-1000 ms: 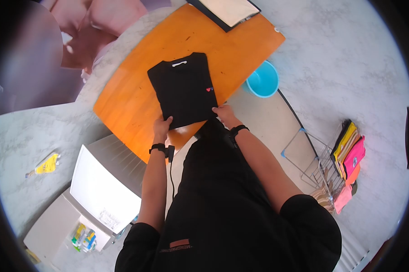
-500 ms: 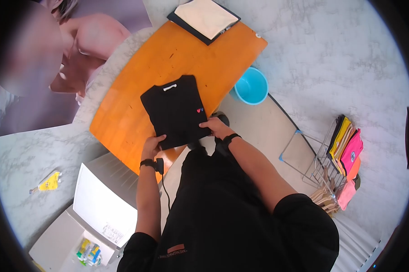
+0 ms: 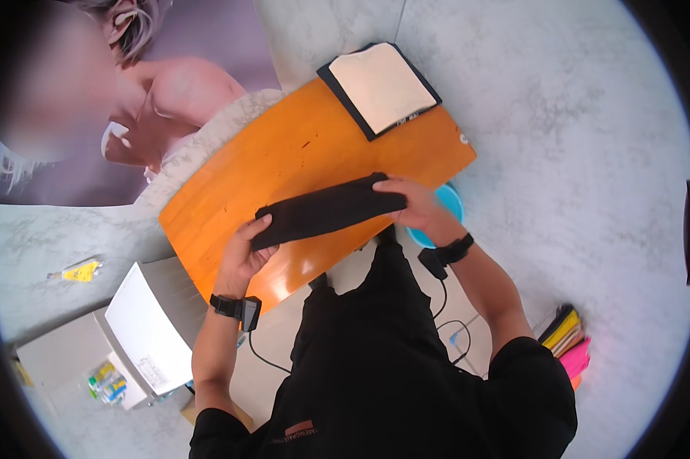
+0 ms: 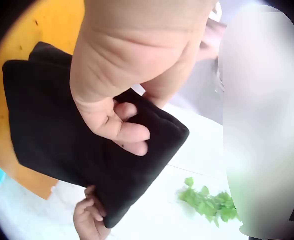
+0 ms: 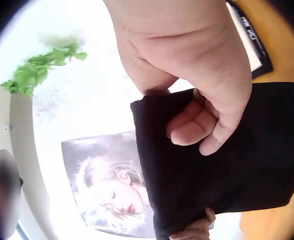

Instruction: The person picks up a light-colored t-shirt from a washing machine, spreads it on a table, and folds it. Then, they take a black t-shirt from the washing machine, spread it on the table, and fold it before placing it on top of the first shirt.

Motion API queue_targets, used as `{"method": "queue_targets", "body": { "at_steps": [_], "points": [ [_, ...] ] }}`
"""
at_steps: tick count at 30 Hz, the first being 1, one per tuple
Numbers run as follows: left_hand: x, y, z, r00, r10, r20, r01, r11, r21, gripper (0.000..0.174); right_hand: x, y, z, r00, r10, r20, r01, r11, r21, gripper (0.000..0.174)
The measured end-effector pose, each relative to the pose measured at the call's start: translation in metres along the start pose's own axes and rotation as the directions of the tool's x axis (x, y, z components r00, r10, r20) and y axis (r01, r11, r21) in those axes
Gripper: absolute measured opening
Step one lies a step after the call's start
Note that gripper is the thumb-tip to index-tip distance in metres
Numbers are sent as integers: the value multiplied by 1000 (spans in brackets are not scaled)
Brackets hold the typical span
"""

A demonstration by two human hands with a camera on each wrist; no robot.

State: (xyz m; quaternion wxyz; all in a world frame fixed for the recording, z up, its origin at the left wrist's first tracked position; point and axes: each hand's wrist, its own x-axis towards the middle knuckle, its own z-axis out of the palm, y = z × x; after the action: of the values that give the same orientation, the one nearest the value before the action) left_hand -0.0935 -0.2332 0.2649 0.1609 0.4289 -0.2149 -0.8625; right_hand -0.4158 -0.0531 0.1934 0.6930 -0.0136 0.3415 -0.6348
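Observation:
A folded black T-shirt (image 3: 326, 208) is held up over the near part of the wooden table, seen edge-on as a narrow band in the head view. At its left end my left hand (image 3: 244, 251) grips the cloth, thumb on top. My right hand (image 3: 420, 210) grips the opposite end the same way. In the left wrist view, the fingertips (image 4: 134, 132) press on the flat underside of the black T-shirt (image 4: 52, 125). The right wrist view has the other hand's fingers (image 5: 192, 130) bent against the black cloth (image 5: 237, 170). The shirt's collar and small chest print are hidden.
At the table's (image 3: 284, 157) far end lies a cream folded garment (image 3: 391, 88) on a dark one. A blue bucket (image 3: 450, 203) stands on the floor by the table's right edge. Coloured clothes (image 3: 563, 336) are at the lower right; an open white-lidded container (image 3: 150, 325) is at the lower left.
The shirt lay flat with its collar and print in view; now it is raised and tipped edge-on. Both hands have risen with it, the right one moving farther right. The head view has shifted.

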Motion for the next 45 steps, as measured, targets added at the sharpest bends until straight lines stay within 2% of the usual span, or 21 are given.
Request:
{"method": "queue_targets", "body": {
  "at_steps": [1,2,4,6,8,9,10,12,16,19,20,24,26,30,33,35,39,41,42,44,45],
  "points": [
    [2,2,31,997,68,-33,-68,998,9,18,0,-28,-7,1000,17,16,-17,1000,0,29],
    [20,4,37,998,46,42,-44,997,-57,18,-1,-58,-12,998,-2,68,2,1000,4,25],
    [45,14,81,992,118,42,-116,992,-54,19,2,-124,-12,992,-17,129,17,1000,-4,21],
    [72,24,123,975,211,68,-207,977,-59,19,7,-183,-10,976,-172,136,185,979,-87,21],
    [104,42,159,964,242,107,-235,969,-71,19,35,-246,-25,966,-176,191,201,972,-120,24],
    [117,52,175,964,231,130,-224,972,-70,19,32,-268,8,956,-292,-12,272,905,-326,24],
    [130,62,192,964,237,119,-229,970,-79,19,71,-302,-20,980,-175,94,190,963,-191,25],
    [152,74,221,926,316,206,-305,948,-87,20,67,-338,9,966,-216,142,249,928,-278,26],
    [180,74,254,918,345,195,-351,936,-2,26,89,-386,-7,954,-189,231,268,884,-383,30],
    [220,44,257,909,356,218,-377,924,62,34,99,-387,-45,964,-209,163,263,836,-482,35],
    [241,29,247,917,340,209,-367,925,103,41,111,-380,-73,971,-232,61,228,815,-532,42],
    [345,-54,181,966,235,107,-252,949,189,41,161,-324,-188,963,-136,-234,-72,705,-705,50],
    [377,-88,157,972,72,-224,3,947,321,39,185,-281,-256,853,-152,-499,-283,669,-688,51],
    [377,-106,158,952,51,-302,27,968,248,38,181,-257,-271,835,-163,-526,-287,687,-668,48],
    [381,-114,154,969,117,-219,-45,951,307,38,174,-257,-270,848,-197,-493,-204,736,-646,42],
    [383,-119,151,949,248,-195,-180,933,311,42,174,-260,-271,859,-229,-458,-181,701,-690,34],
    [388,-138,144,920,295,-259,-208,926,315,47,172,-251,-265,847,-276,-454,-160,682,-713,31],
    [389,-137,145,923,181,-340,-77,951,299,52,182,-248,-273,793,-286,-537,-300,584,-754,29],
    [384,-135,149,919,190,-346,-85,952,295,52,183,-248,-270,801,-283,-528,-297,578,-760,29],
    [368,-134,150,925,226,-306,-105,925,364,47,179,-241,-261,724,-634,-271,-346,6,-938,34],
    [357,-133,145,919,236,-316,-113,925,363,47,176,-237,-247,733,-629,-260,-334,1,-943,34]
  ]
}}
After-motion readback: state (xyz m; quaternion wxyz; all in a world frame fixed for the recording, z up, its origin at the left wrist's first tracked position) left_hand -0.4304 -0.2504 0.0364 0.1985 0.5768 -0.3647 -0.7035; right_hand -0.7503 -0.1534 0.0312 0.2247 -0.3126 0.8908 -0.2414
